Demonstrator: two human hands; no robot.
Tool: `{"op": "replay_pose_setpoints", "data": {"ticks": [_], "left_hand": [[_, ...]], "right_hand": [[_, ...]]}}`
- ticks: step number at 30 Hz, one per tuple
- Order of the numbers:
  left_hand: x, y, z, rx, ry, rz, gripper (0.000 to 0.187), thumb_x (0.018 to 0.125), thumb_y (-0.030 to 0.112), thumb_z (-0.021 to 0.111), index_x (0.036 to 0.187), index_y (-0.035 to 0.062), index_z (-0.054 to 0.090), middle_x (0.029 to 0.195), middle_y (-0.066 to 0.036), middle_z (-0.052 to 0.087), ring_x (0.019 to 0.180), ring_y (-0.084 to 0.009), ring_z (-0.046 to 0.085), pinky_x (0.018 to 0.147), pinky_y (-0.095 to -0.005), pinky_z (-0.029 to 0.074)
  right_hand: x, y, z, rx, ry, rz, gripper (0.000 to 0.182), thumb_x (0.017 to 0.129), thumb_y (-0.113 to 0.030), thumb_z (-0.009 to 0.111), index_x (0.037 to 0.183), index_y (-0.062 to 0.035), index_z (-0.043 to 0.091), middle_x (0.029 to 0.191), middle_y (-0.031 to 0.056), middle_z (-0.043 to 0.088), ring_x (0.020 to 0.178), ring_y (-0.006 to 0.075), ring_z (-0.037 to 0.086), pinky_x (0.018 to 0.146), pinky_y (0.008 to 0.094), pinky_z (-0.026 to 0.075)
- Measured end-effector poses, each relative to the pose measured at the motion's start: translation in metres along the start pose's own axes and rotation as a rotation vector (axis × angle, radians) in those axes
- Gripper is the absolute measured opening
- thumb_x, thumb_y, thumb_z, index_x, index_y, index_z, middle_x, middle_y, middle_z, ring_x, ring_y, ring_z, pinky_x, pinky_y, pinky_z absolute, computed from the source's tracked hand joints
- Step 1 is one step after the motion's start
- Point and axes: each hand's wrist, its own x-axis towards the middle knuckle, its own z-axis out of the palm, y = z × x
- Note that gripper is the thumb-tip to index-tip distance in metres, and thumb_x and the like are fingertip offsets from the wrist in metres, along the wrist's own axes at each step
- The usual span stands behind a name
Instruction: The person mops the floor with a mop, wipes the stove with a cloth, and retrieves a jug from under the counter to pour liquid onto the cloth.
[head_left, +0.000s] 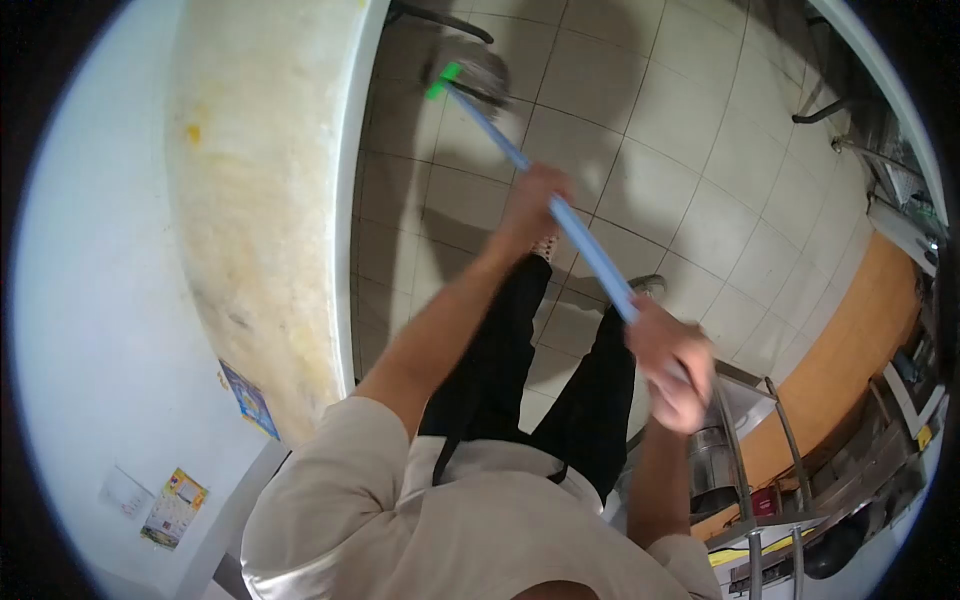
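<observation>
A mop with a light-blue handle point(592, 246) slants across the view, from near my body up to the far left of the floor. At its far end a green clamp point(443, 80) joins a grey mop head point(482, 75), blurred, on the tiles beside the long pale counter. My left hand point(535, 205) is closed round the middle of the handle. Nearer to me, my right hand point(675, 365) is wrapped round its upper end and smeared by motion. Both arms reach forward over my dark trousers and shoes.
A long stained pale counter point(265, 200) runs along the left, next to a white wall with posters point(175, 508). Light tiles point(690, 190) cover the floor. Dark furniture legs point(830, 108) stand at the upper right. A metal rack point(750, 470) with containers stands at the lower right.
</observation>
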Motion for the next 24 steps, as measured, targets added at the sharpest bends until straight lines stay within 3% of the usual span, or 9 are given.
{"op": "replay_pose_setpoints", "data": {"ticks": [1, 3, 4, 11, 14, 17, 19, 21, 24], "left_hand": [[-0.004, -0.038, -0.02, 0.14, -0.053, -0.009, 0.027, 0.055, 0.004, 0.073, 0.074, 0.0101, 0.055, 0.077, -0.01, 0.057, 0.078, -0.034, 0.055, 0.074, -0.0413, 0.043], [-0.023, -0.124, -0.045, 0.197, 0.121, -0.081, 0.02, 0.061, 0.001, 0.069, 0.073, 0.0088, 0.055, 0.079, -0.012, 0.058, 0.082, -0.0357, 0.056, 0.075, -0.0443, 0.044], [-0.037, -0.165, -0.058, 0.354, 0.127, -0.19, 0.016, 0.064, 0.001, 0.067, 0.072, 0.0079, 0.055, 0.08, -0.013, 0.059, 0.084, -0.0363, 0.057, 0.076, -0.0455, 0.045], [-0.076, -0.239, -0.166, 0.529, -0.05, -0.486, 0.008, 0.068, 0.003, 0.06, 0.074, 0.005, 0.055, 0.085, -0.017, 0.059, 0.089, -0.0372, 0.056, 0.08, -0.0446, 0.045], [-0.096, -0.237, -0.149, 0.606, -0.054, -0.334, 0.006, 0.068, 0.003, 0.06, 0.073, 0.0055, 0.057, 0.084, -0.018, 0.059, 0.091, -0.0374, 0.056, 0.084, -0.044, 0.044], [-0.077, -0.203, -0.099, 0.557, -0.097, -0.309, 0.006, 0.067, 0.004, 0.063, 0.072, 0.0054, 0.059, 0.083, -0.017, 0.061, 0.093, -0.0377, 0.056, 0.087, -0.0436, 0.044], [-0.048, -0.159, -0.054, 0.411, -0.23, -0.367, 0.008, 0.066, 0.008, 0.066, 0.071, 0.0052, 0.061, 0.081, -0.017, 0.062, 0.094, -0.0378, 0.056, 0.087, -0.0452, 0.044], [-0.033, -0.12, 0.011, 0.349, -0.065, -0.077, 0.016, 0.062, 0.011, 0.07, 0.065, 0.0053, 0.056, 0.069, -0.013, 0.059, 0.076, -0.0347, 0.057, 0.077, -0.044, 0.042], [-0.011, -0.02, 0.106, 0.274, -0.168, -0.052, 0.019, 0.059, 0.011, 0.073, 0.059, 0.006, 0.055, 0.078, -0.012, 0.059, 0.082, -0.0346, 0.055, 0.076, -0.0436, 0.042]], "right_hand": [[0.015, 0.034, 0.014, -0.017, -0.067, 0.019, 0.027, 0.072, -0.027, 0.057, 0.063, -0.0029, 0.047, 0.06, 0.0081, 0.049, 0.058, 0.0229, 0.048, 0.098, 0.0521, 0.039], [0.038, 0.111, 0.036, 0.116, -0.121, 0.031, 0.029, 0.077, -0.026, 0.055, 0.064, -0.0028, 0.043, 0.061, 0.0042, 0.046, 0.061, 0.0199, 0.046, 0.101, 0.0442, 0.038], [0.05, 0.148, 0.051, 0.193, -0.15, -0.016, 0.027, 0.081, -0.023, 0.052, 0.066, -0.0024, 0.042, 0.063, 0.0038, 0.045, 0.062, 0.0186, 0.044, 0.093, 0.0394, 0.041], [0.066, 0.27, 0.151, 0.687, 0.121, 0.362, 0.029, 0.086, -0.015, 0.039, 0.06, -0.0046, 0.042, 0.06, 0.0086, 0.044, 0.068, 0.0234, 0.045, 0.089, 0.0384, 0.037], [0.05, 0.26, 0.141, 0.675, 0.277, 0.382, 0.031, 0.086, -0.017, 0.039, 0.058, -0.0045, 0.042, 0.058, 0.0092, 0.042, 0.066, 0.0236, 0.043, 0.09, 0.0392, 0.038], [0.041, 0.222, 0.09, 0.959, 0.484, 0.348, 0.03, 0.084, -0.021, 0.042, 0.058, -0.0066, 0.041, 0.056, 0.0075, 0.039, 0.065, 0.0234, 0.042, 0.095, 0.041, 0.036], [0.028, 0.179, 0.039, 0.925, 0.528, 0.292, 0.03, 0.085, -0.023, 0.044, 0.059, -0.0079, 0.042, 0.058, 0.0067, 0.04, 0.065, 0.0232, 0.042, 0.098, 0.045, 0.035], [0.008, 0.122, -0.014, 0.828, 0.601, 0.207, 0.027, 0.084, -0.025, 0.047, 0.062, -0.0087, 0.043, 0.061, 0.0057, 0.041, 0.066, 0.0229, 0.043, 0.101, 0.0489, 0.032], [-0.034, 0.025, -0.09, 0.638, 0.736, 0.087, 0.019, 0.076, -0.025, 0.051, 0.067, -0.0101, 0.043, 0.065, 0.0041, 0.041, 0.075, 0.0223, 0.044, 0.103, 0.0515, 0.03]]}}
